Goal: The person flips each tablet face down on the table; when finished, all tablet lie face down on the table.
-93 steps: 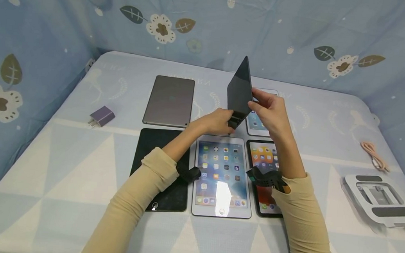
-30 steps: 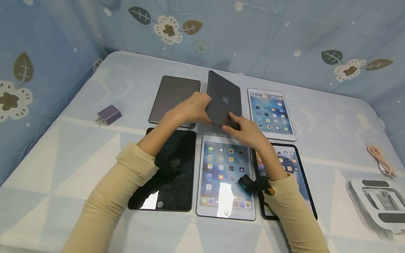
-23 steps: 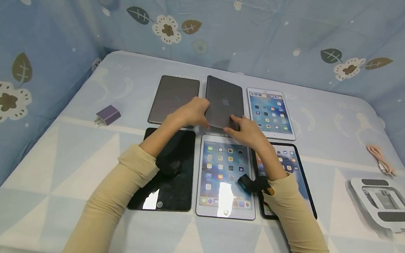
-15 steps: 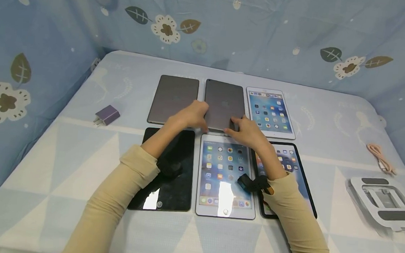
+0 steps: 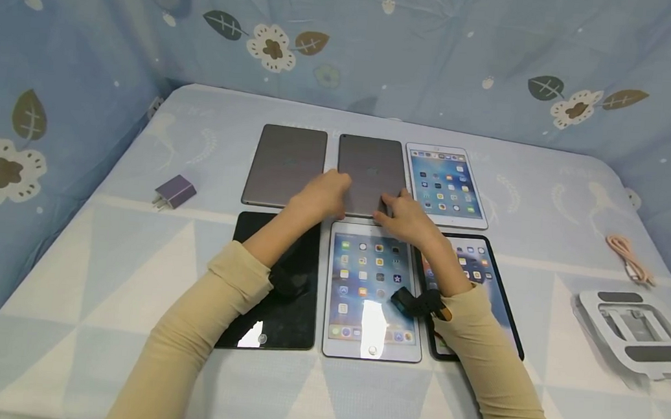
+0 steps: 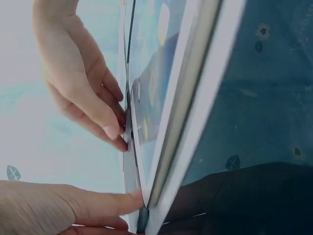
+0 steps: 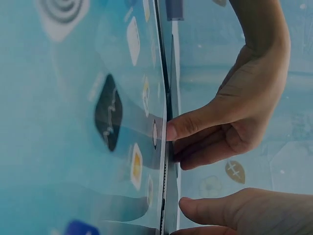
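A dark grey tablet [image 5: 370,166] lies face down in the middle of the back row, seen in the head view. My left hand [image 5: 325,194] holds its near left corner, thumb at the front edge and fingers bent by the left side. At the near right part, my right hand [image 5: 407,218] rests bent fingers on the back, with the thumb at the front edge. Side by side with it are another grey face-down tablet [image 5: 288,161] and a white tablet [image 5: 445,185] with its screen lit. Both wrist views show the hands at the thin tablet edge; some fingertips are hidden.
The front row holds a black tablet [image 5: 287,316], a lit white tablet [image 5: 375,271] and a black-rimmed lit tablet [image 5: 485,272]. A purple charger plug [image 5: 176,191] lies left; a coiled pink cable [image 5: 630,259] and grey-white stand [image 5: 636,334] are at right.
The grey tablet, earlier raised and tilted in both hands, has come down flat between its neighbours. My left hand has since shifted slightly rightward at its corner; the right hand has barely moved.
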